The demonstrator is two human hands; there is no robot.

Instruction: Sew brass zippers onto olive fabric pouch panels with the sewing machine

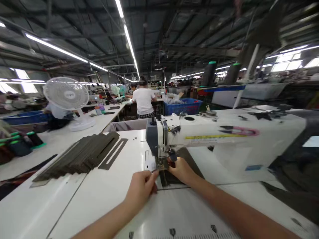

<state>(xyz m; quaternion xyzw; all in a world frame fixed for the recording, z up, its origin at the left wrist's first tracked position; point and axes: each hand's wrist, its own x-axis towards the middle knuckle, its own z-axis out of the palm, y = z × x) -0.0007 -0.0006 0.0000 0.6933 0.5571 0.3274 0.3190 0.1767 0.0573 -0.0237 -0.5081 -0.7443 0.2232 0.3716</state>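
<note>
At the needle of a white sewing machine (pixel 211 136), a dark grey-brown fabric piece (pixel 189 161) lies on the machine bed, partly under the presser foot (pixel 161 162). My left hand (pixel 143 186) is closed, its thumb and index finger pinching the near left edge of the fabric. From the right, my right hand (pixel 181 170) has its curled fingers on the same fabric, close beside the presser foot. Its fingertips are partly hidden behind the machine's needle parts.
Left of the machine lies a fanned stack of dark fabric pieces (pixel 82 154), with one slotted piece (pixel 114 154) beside it. A white fan (pixel 67 94) stands farther back. Pink-handled thread snips (pixel 239 130) rest on the machine arm. Beyond, a person in white (pixel 144 101) faces away near a blue crate (pixel 183 107).
</note>
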